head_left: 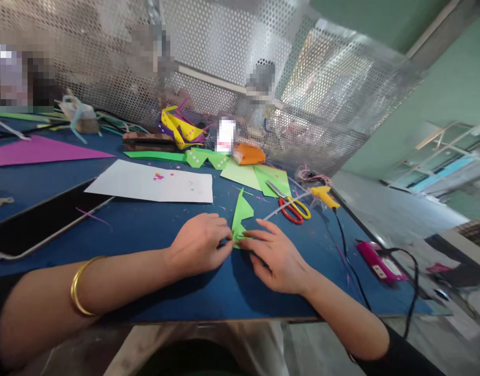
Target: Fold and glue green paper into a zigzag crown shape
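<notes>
A bright green foam or paper cutout (241, 211) with notched, angular edges stands up from the blue table between my hands. My left hand (203, 244) is closed, with thumb and fingertips at the cutout's lower left edge. From the right, my right hand (281, 256) reaches in with fingers spread, and some fingertips touch the bottom of the piece. Its thumb is apart from the cutout. The exact contact under the fingertips is partly hidden. Beyond the hands lie green mask-shaped glasses (206, 158) with white dots. Scissors (290, 208) with red and yellow handles rest to the right.
A yellow glue gun (325, 196) with a cord lies at right, near a magenta power strip (381, 262). At left are a white sheet (177, 188), a black phone-like slab (40, 222) and a purple sheet (40, 151). Behind stands a perforated metal screen (224, 47).
</notes>
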Tool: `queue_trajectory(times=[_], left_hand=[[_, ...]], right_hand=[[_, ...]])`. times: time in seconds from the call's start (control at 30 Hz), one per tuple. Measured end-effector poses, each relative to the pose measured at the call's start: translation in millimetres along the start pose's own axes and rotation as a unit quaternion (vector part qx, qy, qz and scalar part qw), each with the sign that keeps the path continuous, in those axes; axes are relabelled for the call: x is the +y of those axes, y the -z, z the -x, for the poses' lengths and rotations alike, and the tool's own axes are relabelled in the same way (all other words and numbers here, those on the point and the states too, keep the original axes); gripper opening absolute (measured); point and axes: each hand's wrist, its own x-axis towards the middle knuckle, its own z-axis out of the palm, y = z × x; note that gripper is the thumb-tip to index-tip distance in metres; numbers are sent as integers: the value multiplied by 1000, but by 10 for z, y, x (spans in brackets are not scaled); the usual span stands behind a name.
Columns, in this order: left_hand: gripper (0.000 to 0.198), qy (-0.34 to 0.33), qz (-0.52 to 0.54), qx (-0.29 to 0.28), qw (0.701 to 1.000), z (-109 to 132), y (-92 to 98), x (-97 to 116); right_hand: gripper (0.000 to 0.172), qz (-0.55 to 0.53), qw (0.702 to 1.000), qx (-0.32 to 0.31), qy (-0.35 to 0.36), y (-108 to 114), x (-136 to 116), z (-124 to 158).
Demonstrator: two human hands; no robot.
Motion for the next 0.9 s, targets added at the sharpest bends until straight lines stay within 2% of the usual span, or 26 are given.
queue_trajectory(times=[0.07, 0.13, 0.2, 0.23, 0.33, 0.47, 0.6, 0.77, 0.9], left_hand=[[17, 98, 48, 1, 994, -40, 12, -41], [31, 150, 86, -11, 985, -74, 11, -66], [33, 138, 113, -24, 984, -98, -6, -79], [27, 122, 125, -32, 984, -105, -18, -84], [7, 89, 177, -54, 979, -112, -45, -107], [8, 102, 259, -67, 958, -107, 0, -180], [16, 127, 344, -40, 929, -140, 122, -304], [15, 133, 377, 8, 917, -240, 293, -519], [16, 102, 401, 3, 910, -277, 393, -677]], right_hand=[[29, -16, 995, 72, -67, 53, 111, -30], [23, -31, 976, 140, -162, 72, 263, -105], [22, -61, 954, 138, -258, 38, 447, -222], [23, -78, 949, 113, -286, 2, 544, -291], [25, -91, 952, 84, -279, -137, 801, -488], [32, -72, 968, 67, -230, -253, 952, -569], [31, -45, 981, 44, -186, -218, 931, -437], [30, -9, 991, 45, -125, -127, 856, -365], [24, -25, 988, 17, -151, -65, 774, -397]])
